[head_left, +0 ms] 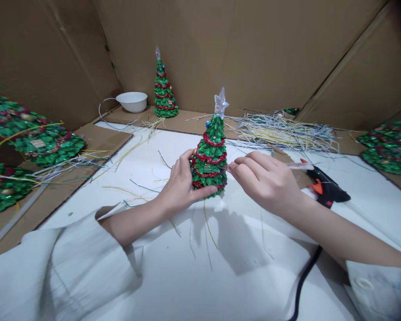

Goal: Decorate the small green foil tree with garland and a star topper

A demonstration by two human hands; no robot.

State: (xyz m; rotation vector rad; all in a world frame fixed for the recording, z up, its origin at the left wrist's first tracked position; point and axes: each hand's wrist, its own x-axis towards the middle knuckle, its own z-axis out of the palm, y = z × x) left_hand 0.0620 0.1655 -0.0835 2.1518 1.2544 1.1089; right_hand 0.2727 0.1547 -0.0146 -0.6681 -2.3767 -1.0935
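A small green Christmas tree (211,154) with red garland bands, a blue bead and a clear star on top stands on the white table (173,276). My left hand (179,183) wraps round its lower left side and base, fingers closed on it. My right hand (265,180) is pinched at the tree's right side, holding something thin against it that I cannot make out. A black and orange glue gun (324,189) lies just behind my right hand, its black cord trailing toward me.
A second finished tree (163,91) and a white bowl (132,101) stand at the back. A heap of thin coloured wires (284,129) lies at back right. Green tree parts (36,138) pile up at left and at the right (390,147). Cardboard walls enclose the table.
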